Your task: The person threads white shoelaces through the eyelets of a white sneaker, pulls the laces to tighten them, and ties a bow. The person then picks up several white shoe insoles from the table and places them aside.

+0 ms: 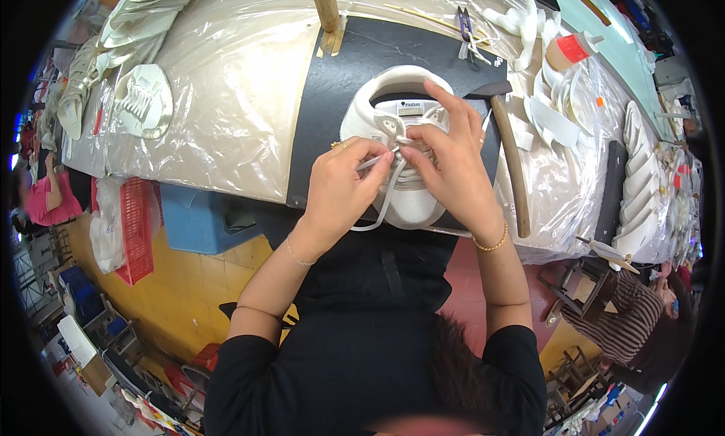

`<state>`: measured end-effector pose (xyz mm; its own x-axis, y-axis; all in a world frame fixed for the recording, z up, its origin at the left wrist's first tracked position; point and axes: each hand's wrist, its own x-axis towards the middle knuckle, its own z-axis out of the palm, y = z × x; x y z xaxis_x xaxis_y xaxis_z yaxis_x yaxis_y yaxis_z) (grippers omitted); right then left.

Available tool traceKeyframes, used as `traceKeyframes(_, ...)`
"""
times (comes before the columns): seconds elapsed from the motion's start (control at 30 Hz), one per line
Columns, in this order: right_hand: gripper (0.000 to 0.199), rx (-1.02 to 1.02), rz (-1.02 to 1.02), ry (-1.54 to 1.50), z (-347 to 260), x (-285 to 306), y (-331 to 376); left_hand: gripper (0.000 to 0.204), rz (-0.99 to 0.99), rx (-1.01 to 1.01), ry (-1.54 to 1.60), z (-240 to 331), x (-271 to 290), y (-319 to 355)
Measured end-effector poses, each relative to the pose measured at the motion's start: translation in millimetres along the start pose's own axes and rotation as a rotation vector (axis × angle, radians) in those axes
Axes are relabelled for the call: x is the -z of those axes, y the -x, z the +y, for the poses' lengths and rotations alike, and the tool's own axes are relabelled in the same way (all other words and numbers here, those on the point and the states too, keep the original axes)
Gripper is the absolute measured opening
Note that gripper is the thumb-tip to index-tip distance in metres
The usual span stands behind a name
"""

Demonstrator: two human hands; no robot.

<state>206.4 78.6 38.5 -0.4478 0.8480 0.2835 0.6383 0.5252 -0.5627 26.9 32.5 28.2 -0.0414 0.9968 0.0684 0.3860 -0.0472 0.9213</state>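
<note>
Workbench [226, 119]: long, wrapped in clear plastic sheet, running across the upper frame. Black mat [332, 103] laid over its near edge, directly in front of the person.

White shoe [404, 134]: sits on the black mat, toe toward the person, collar opening away. Tongue visible with a small label. Stacks of white shoe parts [642, 179] to the right along the bench; more pale cut pieces [140, 100] far left.

Hammer [510, 149]: lies on the mat's right edge, just beside the shoe, dark head away from the person, wooden handle pointing toward them. Untouched.

Left hand [343, 183]: over the shoe's left side, thumb and forefinger pinched closed on the tip end of a white lace [377, 209]; other fingers curled.

Right hand [445, 164]: spread over the shoe's vamp, fingertips pressing at the eyelet area and pinching the lace near the left hand; index reaches up to the collar.

Progress, judged: lacing under way. A loose loop of lace hangs off the toe toward the person, so slack remains to pull through. Lower eyelets are hidden under the hands; cannot tell how many rows are threaded. No bow or knot visible — finishing looks outstanding
</note>
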Motion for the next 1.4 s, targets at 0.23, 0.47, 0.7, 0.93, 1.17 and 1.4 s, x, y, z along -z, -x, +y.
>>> traceKeyframes(0.23,0.019,0.012,-0.006,-0.017,-1.6,0.3,-2.6,0.015,0.003,0.060,-0.110,2.8,-6.1,0.9)
traceKeyframes(0.47,0.019,0.047,-0.004,-0.014,-2.3,0.0,-1.6,0.017,-0.049,0.172,0.033,3.7,-8.8,-2.5)
traceKeyframes(0.7,0.014,0.084,-0.029,-0.044,-4.1,2.7,-3.2,0.017,0.035,0.090,-0.086,0.0,-20.4,2.4)
traceKeyframes(0.93,0.008,0.086,-0.113,-0.097,-2.6,10.3,-4.3,0.015,-0.079,0.166,-0.036,-0.7,-13.7,2.4)
traceKeyframes(1.17,0.016,0.190,-0.232,0.232,2.5,31.2,-20.4,0.036,-0.190,-0.173,-0.310,11.7,25.5,-19.3)
traceKeyframes(1.4,0.013,0.128,-0.343,0.208,1.4,21.9,-24.2,0.031,-0.516,-0.162,-0.233,5.8,28.6,-51.9)
